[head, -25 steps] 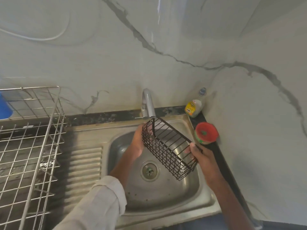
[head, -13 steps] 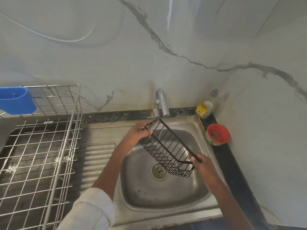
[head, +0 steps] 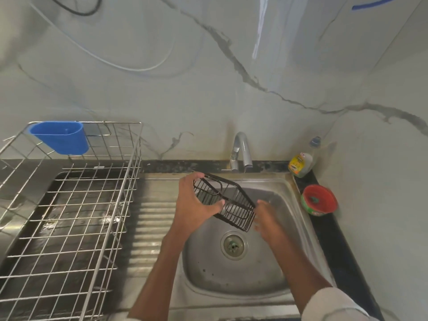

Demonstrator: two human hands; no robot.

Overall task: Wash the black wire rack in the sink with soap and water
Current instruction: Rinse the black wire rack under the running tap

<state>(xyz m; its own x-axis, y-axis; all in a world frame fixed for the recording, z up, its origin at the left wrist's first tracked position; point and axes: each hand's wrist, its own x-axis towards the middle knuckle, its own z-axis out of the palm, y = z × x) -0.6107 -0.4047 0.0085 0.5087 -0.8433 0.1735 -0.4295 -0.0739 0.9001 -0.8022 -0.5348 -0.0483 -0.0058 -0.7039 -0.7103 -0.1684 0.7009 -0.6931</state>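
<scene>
Black wire rack (head: 225,203) hangs tilted over the stainless-steel sink basin (head: 245,274), below the chrome tap (head: 240,150), gripped at its near-left end by the left hand (head: 193,205), while the blurred right hand (head: 266,218) touches its right end with relaxed fingers.

The room was dim and evenly lit, with a cool grey-green cast over everything. A bright streak of glare (head: 259,28) ran down the glossy wall tile (head: 208,100) above the tap (head: 240,149), and softer sheen lay on the steel sink (head: 231,274). The right hand (head: 266,218) was smeared with motion blur. Straight lines bowed toward the picture's edges, and fine detail looked soft and compressed throughout.
</scene>
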